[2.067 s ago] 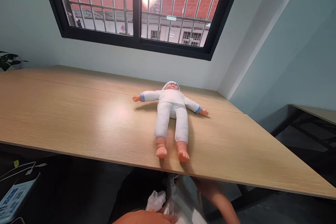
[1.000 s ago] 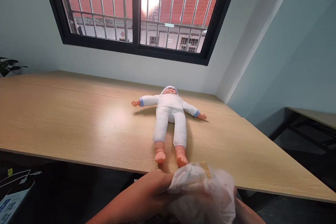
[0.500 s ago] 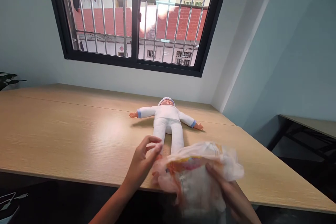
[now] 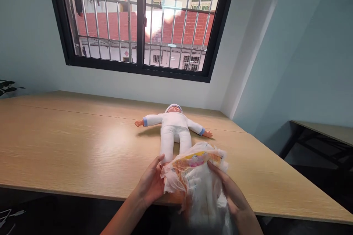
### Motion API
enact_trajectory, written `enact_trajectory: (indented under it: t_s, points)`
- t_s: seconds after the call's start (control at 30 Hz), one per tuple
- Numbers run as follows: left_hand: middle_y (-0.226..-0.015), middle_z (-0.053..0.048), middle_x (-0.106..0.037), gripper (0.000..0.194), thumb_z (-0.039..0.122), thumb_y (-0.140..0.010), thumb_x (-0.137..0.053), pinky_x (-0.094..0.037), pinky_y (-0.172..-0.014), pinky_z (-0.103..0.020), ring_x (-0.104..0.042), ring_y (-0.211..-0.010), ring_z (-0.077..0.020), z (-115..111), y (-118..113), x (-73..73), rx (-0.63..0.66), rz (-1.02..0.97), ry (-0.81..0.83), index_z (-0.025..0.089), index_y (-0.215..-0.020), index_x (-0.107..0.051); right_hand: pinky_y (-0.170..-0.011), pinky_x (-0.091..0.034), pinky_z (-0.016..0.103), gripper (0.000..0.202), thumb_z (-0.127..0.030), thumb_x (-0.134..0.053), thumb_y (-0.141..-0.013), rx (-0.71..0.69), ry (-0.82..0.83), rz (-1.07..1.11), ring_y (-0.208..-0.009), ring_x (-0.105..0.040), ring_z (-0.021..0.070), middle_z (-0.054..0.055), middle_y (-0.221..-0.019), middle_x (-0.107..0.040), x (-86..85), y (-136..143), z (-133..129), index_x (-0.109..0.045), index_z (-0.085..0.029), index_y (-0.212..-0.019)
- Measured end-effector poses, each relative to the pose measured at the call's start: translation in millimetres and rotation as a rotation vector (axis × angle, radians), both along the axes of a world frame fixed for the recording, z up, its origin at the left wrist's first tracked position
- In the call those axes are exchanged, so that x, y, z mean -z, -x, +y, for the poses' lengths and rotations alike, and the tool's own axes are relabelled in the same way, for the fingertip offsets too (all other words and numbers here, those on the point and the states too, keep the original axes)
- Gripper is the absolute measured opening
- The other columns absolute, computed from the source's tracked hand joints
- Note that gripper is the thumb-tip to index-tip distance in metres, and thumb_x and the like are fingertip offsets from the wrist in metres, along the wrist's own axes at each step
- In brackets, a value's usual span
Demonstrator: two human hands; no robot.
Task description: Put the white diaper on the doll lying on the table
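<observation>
At front edge of worktop (image 4: 91, 154), head view: diaper (image 4: 200, 187) held up, open and crumpled, its coloured band toward the top, lower part hanging past the edge. Right hand (image 4: 230, 189) partly closed on its right side, thumb lying over the band. Left hand (image 4: 153, 181) half open at its left side, thumb raised, palm turned toward the diaper; whether the fingers grip it, cannot tell. Doll (image 4: 175, 126) face up behind, white suit and cap, arms spread, head toward the far edge; feet mostly hidden by diaper and left hand. Barred window (image 4: 139, 25) beyond. Plant leaves (image 4: 7, 87) near far left corner.
</observation>
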State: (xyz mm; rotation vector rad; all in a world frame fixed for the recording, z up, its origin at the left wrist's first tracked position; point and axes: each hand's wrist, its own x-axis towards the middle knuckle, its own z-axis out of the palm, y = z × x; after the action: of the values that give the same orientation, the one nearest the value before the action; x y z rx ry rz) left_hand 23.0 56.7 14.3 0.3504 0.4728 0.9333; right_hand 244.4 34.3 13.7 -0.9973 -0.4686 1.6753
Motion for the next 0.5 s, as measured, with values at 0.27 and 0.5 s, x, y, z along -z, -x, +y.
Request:
enact_trajectory:
  t_s: [0.27,0.5]
  points:
    - [-0.094,-0.011,-0.072,0.057,0.065,-0.088,-0.052,-0.053,-0.076,-0.03,-0.067,-0.083,-0.0215,-9.3,-28.5,4.0,0.093,-0.402,-0.043,0.011,-0.099,-0.067,-0.088,-0.06,0.04,0.061,-0.034,-0.076,-0.08,-0.052,0.014,0.027,-0.097,-0.072,0.0305,0.014,-0.103,-0.075,-5.4,-8.7,-3.3,-0.056,-0.008,-0.131]
    - [-0.099,-0.013,-0.068,0.065,0.074,-0.079,-0.057,-0.05,-0.069,-0.029,-0.065,-0.085,-0.0222,-6.3,-38.5,8.2,0.117,-0.414,-0.093,0.016,-0.106,-0.068,-0.066,-0.063,0.03,0.028,-0.02,-0.07,-0.082,0.202,-0.173,-0.302,-0.072,-0.074,0.0239,0.013,-0.093,-0.076,-76.8,-60.8,15.5,-0.068,-0.01,-0.108]
